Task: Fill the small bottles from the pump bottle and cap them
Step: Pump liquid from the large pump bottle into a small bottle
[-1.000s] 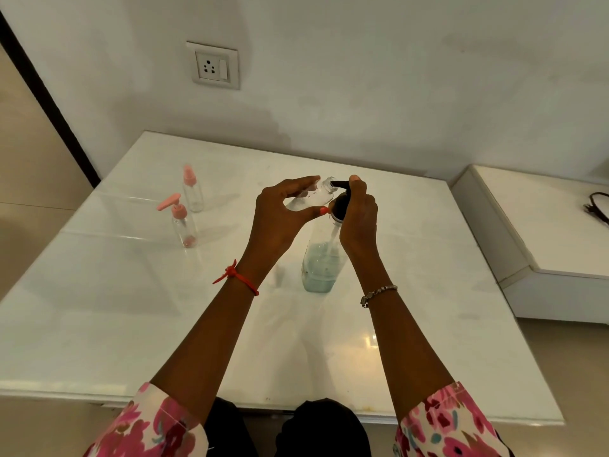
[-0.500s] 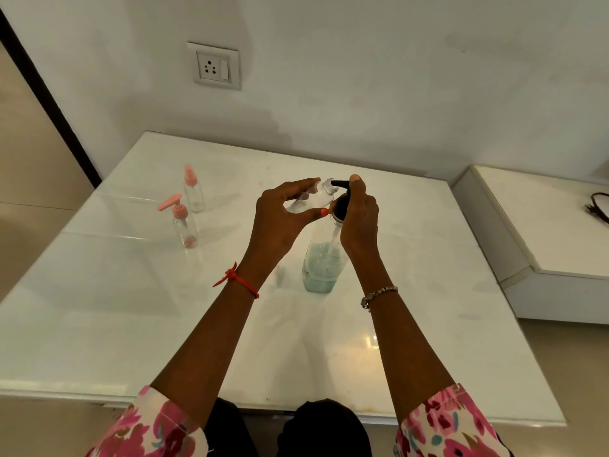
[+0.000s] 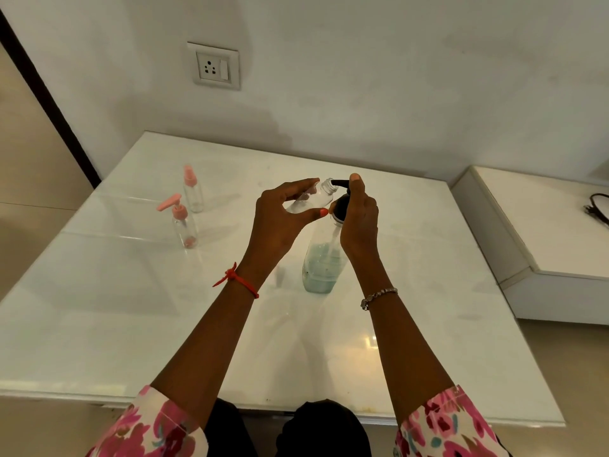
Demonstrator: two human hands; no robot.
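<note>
My left hand (image 3: 280, 222) grips a small clear uncapped bottle (image 3: 313, 199), tilted with its open mouth against the black pump nozzle (image 3: 339, 183). My right hand (image 3: 359, 222) is wrapped round the black pump head, with the thumb on top of it. The clear pump bottle (image 3: 321, 262) stands upright on the white table (image 3: 131, 308) and holds pale blue-green liquid in its lower part. Two small clear bottles stand at the left: one with a pink pump cap (image 3: 183, 222), another with a pink cap (image 3: 192, 189) behind it.
A wall with a socket (image 3: 214, 65) rises behind the table. A lower white ledge (image 3: 543, 232) adjoins the table's right side, with a dark object (image 3: 598, 206) on it. My knees show under the near table edge.
</note>
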